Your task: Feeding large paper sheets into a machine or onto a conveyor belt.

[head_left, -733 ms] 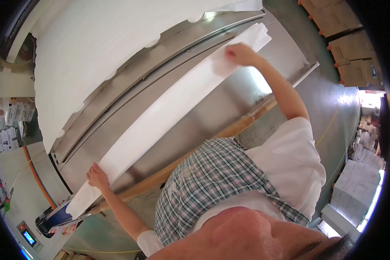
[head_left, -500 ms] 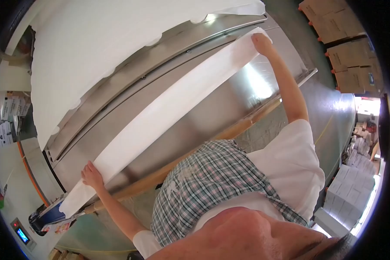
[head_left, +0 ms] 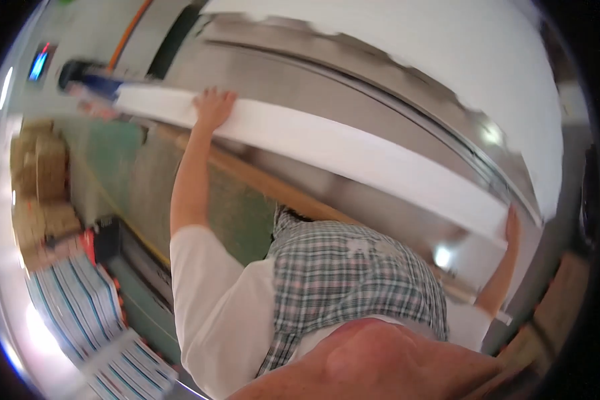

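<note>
The person holds a long white strip (head_left: 353, 157) of sheet material at both ends, arms spread wide. The left hand (head_left: 212, 107) lies on the strip near its left end, its fingers (head_left: 221, 99) spread and curled over the strip's upper edge. The right hand (head_left: 512, 227) meets the strip's right end; its fingers wrap behind the edge, and how tightly they close cannot be told.

The strip lies across a grey metal table (head_left: 313, 100) that runs slantwise. Just beyond the fingers, a metal rail (head_left: 407, 110) follows the same slant, and past it a broad white sheet (head_left: 460, 60) covers the far part of the table. On the near side of the strip, a wooden edge (head_left: 280, 190) borders the table, close to the person's checked apron (head_left: 353, 273).

Past the left fingers, the strip's end reaches a dark blue object (head_left: 90, 77) and a small lit screen (head_left: 39, 63). Below the left arm lies green floor (head_left: 227, 213), with cardboard boxes (head_left: 37, 167) and stacks of printed sheets (head_left: 87, 307) farther out. To the right of the right fingers, the table ends near a dark upright frame (head_left: 567, 220).
</note>
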`<control>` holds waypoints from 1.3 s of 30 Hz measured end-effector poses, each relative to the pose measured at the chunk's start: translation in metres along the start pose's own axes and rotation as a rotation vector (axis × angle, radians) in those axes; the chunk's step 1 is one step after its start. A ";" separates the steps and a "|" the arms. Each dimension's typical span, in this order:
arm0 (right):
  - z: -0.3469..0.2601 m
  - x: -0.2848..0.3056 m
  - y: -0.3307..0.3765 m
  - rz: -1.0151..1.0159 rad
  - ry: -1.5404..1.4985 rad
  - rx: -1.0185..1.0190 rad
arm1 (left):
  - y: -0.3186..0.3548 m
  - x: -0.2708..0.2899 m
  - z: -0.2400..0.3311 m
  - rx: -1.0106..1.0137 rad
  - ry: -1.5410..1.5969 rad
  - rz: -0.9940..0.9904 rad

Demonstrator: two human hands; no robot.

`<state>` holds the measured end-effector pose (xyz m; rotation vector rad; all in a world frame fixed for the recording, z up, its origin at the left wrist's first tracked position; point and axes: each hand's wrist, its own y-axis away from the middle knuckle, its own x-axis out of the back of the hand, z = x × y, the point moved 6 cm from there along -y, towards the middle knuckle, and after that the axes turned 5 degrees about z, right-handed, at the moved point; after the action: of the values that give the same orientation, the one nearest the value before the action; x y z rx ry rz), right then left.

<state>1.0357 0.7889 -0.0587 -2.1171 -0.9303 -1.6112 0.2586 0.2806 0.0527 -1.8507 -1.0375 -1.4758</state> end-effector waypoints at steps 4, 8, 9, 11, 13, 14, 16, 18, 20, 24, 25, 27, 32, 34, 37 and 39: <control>0.009 0.025 -0.052 -0.205 -0.172 -0.224 | 0.015 0.012 0.029 0.019 0.338 0.445; -0.176 0.042 -0.022 -0.332 -0.348 -0.219 | 0.071 0.014 0.030 -0.004 0.492 0.577; -0.192 0.029 -0.019 -0.481 -0.475 -0.215 | 0.082 0.009 0.039 -0.029 0.500 0.584; -0.232 0.011 -0.024 -0.625 -0.600 -0.193 | 0.082 0.010 0.043 -0.045 0.503 0.606; -0.297 -0.004 -0.042 -0.628 -0.579 0.206 | 0.082 0.013 0.036 -0.013 0.620 0.695; -0.318 -0.013 -0.050 -0.633 -0.576 0.232 | 0.082 0.018 0.036 -0.013 0.636 0.744; -0.363 -0.031 -0.065 -0.651 -0.559 0.279 | 0.082 0.020 0.032 -0.014 0.638 0.744; -0.411 -0.044 -0.073 -0.670 -0.588 0.305 | 0.082 0.021 0.028 -0.028 0.642 0.756; -0.460 -0.056 -0.081 -0.677 -0.626 0.362 | 0.084 0.022 0.025 -0.029 0.639 0.751; -0.540 -0.087 -0.106 -0.696 -0.577 0.387 | 0.078 0.026 0.025 -0.056 0.667 0.740; -0.568 -0.084 -0.103 -0.744 -0.590 0.270 | 0.077 0.025 0.026 -0.060 0.683 0.717; -0.606 -0.103 -0.113 -0.747 -0.666 0.290 | 0.076 0.027 0.029 -0.096 0.698 0.714; -0.706 -0.133 -0.142 -0.680 -0.665 0.342 | 0.074 0.025 0.031 -0.215 0.785 0.645; -0.727 -0.162 -0.152 -0.664 -0.931 0.264 | 0.075 0.025 0.025 -0.293 0.868 0.596; -0.719 -0.187 -0.184 -0.376 -0.921 0.342 | 0.067 0.024 0.014 -0.469 1.012 0.480; -0.689 -0.176 -0.209 -0.051 -0.809 0.193 | 0.057 0.026 -0.011 -0.530 1.053 0.433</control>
<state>0.3662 0.4726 -0.0365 -2.6296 -1.2974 -0.5951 0.3023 0.2463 0.0836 -1.1196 0.2559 -2.1296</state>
